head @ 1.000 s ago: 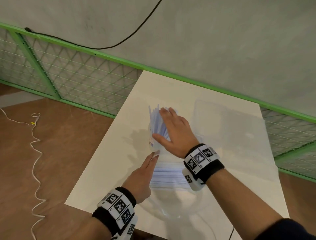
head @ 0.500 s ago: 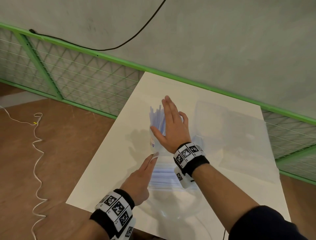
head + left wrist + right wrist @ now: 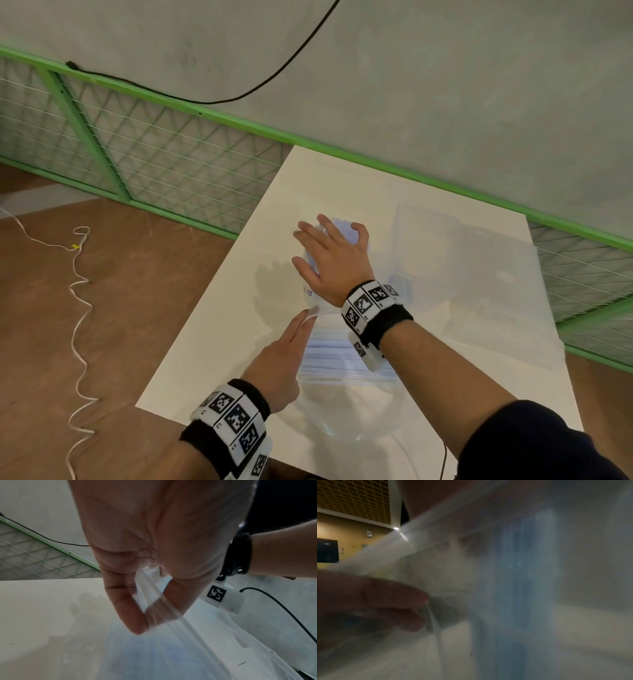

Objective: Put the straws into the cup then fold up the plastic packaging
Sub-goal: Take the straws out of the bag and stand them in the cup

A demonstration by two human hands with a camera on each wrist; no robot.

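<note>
Two hands over one white table (image 3: 219, 342); one clear cup (image 3: 310, 294), one sheet of plastic packaging (image 3: 479, 274), straws too many and too faint to count. Straws in two lots: one bunch (image 3: 342, 229) upright in the cup near the middle of the table, pale blue-white, thin and straight, tips fanned under the right hand (image 3: 334, 263); one flat stack (image 3: 337, 356) lying side by side near the front edge, inside filmy wrap. Right hand spread over the bunch, fingers parted and bent at the tips round the straw tops, palm down. Left hand (image 3: 281, 363) stretched forward, fingers straight, pinching a thin clear strip of wrap (image 3: 154, 599) between thumb and fingers. Packaging glossy, transparent, rectangular, flat on the table to the right. Right wrist view blurred; only blue streaks and film visible.
</note>
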